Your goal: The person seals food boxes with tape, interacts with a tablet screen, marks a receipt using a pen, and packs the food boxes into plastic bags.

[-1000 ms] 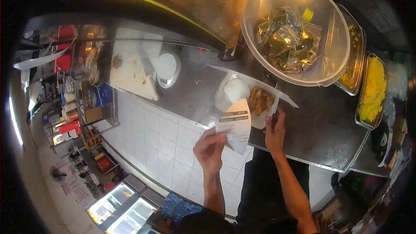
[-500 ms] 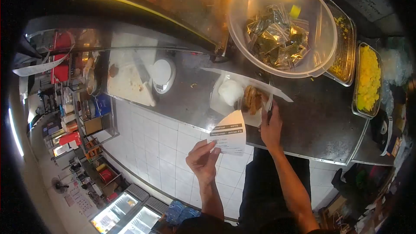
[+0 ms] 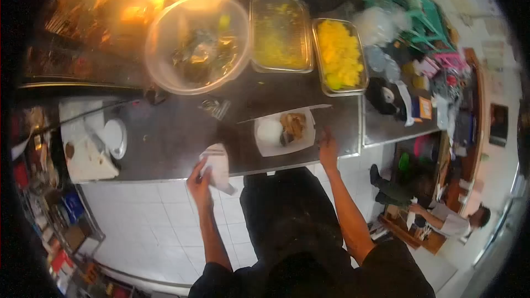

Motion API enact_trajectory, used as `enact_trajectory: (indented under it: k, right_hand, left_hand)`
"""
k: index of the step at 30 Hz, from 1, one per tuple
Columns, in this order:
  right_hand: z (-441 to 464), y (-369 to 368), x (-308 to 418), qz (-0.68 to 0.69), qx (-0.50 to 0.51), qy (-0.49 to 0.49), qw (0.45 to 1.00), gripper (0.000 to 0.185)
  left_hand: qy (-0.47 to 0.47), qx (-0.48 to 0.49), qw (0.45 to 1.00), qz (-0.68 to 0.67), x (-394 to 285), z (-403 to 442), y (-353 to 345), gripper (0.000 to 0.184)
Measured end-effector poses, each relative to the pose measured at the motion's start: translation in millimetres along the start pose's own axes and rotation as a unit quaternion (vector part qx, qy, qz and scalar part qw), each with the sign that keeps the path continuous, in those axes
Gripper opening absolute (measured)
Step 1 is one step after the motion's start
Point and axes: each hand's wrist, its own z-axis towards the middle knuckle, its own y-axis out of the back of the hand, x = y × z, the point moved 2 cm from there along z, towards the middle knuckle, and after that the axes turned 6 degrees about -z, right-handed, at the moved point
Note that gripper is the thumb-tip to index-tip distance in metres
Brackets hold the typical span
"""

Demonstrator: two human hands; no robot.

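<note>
My left hand [image 3: 200, 182] is closed on a white printed paper slip [image 3: 219, 166], held over the counter's front edge. The slip is smeared by motion, so its print cannot be read. On the counter sits an unfolded white paper food box [image 3: 272, 149] holding a rounded mound of white rice [image 3: 269, 131] and browned fried pieces [image 3: 294, 125]. My right hand [image 3: 328, 152] is just right of the box, its fingers stretched forward and somewhat blurred, with nothing visible in them. Behind the box lie small clear packets [image 3: 215, 108].
Along the back stand a large clear tub [image 3: 234, 77] with packets, a metal tray with yellow scraps [image 3: 280, 33], and a tray of yellow food [image 3: 339, 58]. A white scale [image 3: 114, 137] and cutting board [image 3: 88, 160] are at left. Another person [image 3: 444, 218] sits at right.
The view has swung to the right, bringing the other person into sight. My right hand has come off the box's right side. My left hand keeps hold of the slip, now tilted.
</note>
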Motion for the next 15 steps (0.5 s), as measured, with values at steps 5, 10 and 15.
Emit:
enact_trajectory:
  k: [5, 10, 15]
  right_hand:
    - [-9.9, 60.3, -30.0, 0.021, -0.046, 0.032, 0.998, 0.042]
    - [52.3, 41.7, -51.5, -0.078, -0.191, 0.121, 0.971, 0.031]
    - [59.6, 59.6, -71.1, -0.021, -0.141, 0.107, 0.984, 0.026]
  left_hand:
    - [-0.079, 0.087, 0.993, 0.015, 44.9, 70.2, -108.8, 0.043]
    - [-0.257, -0.013, 0.877, 0.406, 75.2, 77.7, -150.7, 0.047]
    - [-0.219, -0.044, 0.909, 0.351, 76.9, 14.5, -174.8, 0.033]
